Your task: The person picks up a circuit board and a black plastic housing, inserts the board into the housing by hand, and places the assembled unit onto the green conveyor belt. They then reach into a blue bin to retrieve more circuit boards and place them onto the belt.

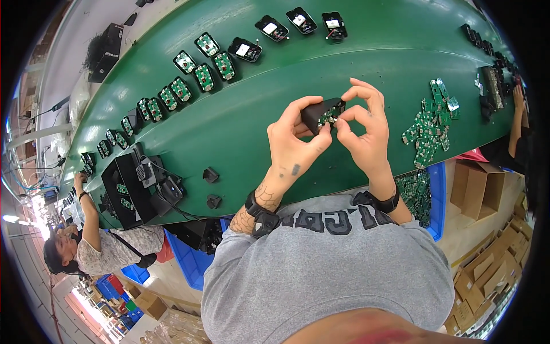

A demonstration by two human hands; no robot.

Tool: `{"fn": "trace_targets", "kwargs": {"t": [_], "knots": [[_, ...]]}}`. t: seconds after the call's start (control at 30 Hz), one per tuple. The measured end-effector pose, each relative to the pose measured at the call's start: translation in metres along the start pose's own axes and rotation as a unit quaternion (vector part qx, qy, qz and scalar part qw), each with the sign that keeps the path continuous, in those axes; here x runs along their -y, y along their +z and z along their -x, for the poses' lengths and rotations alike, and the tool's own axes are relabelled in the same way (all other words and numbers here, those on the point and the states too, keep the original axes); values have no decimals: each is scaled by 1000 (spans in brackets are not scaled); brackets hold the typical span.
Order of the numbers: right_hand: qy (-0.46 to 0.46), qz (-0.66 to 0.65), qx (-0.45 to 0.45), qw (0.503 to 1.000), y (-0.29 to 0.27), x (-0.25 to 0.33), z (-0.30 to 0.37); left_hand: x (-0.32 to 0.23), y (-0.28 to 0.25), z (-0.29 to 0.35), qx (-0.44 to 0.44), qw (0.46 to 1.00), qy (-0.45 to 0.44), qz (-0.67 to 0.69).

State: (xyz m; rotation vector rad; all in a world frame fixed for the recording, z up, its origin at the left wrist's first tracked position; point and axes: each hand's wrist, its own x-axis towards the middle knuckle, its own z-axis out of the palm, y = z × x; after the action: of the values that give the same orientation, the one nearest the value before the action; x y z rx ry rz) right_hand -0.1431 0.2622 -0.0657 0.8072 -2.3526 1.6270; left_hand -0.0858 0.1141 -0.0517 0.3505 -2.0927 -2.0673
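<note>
My left hand (295, 143) grips a small black plastic housing (318, 110) with a green circuit board inside it, held up above the green conveyor belt (240, 120). My right hand (364, 129) pinches the housing's right end with thumb and fingers. Both wrists wear dark bands. A loose pile of green circuit boards (429, 126) lies on the belt just right of my right hand. Two small black parts (211, 175) rest on the belt to the left of my left hand.
Rows of open black housings with green boards (200, 74) run along the belt's far side. A black fixture with cables (140, 183) stands at the left. A blue bin of boards (427, 192) sits at the right. Other people work at left (91, 246) and far right (518, 123). Cardboard boxes (481, 186) stand at lower right.
</note>
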Motion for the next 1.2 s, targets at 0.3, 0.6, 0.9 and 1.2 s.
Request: {"fn": "trace_targets", "kwargs": {"t": [0.3,0.6,0.9,1.2], "knots": [[15,-19,18,1000,0,1,-1,7,6,3,-29,991,89,-93],[49,-80,29,995,1,1,-4,20,12,7,-68,956,225,-178],[141,-89,141,976,-35,4,-16,6,8,5,-2,995,74,-62],[-151,-42,157,975,-60,-2,-34,-3,-12,-31,233,932,-227,158]]}}
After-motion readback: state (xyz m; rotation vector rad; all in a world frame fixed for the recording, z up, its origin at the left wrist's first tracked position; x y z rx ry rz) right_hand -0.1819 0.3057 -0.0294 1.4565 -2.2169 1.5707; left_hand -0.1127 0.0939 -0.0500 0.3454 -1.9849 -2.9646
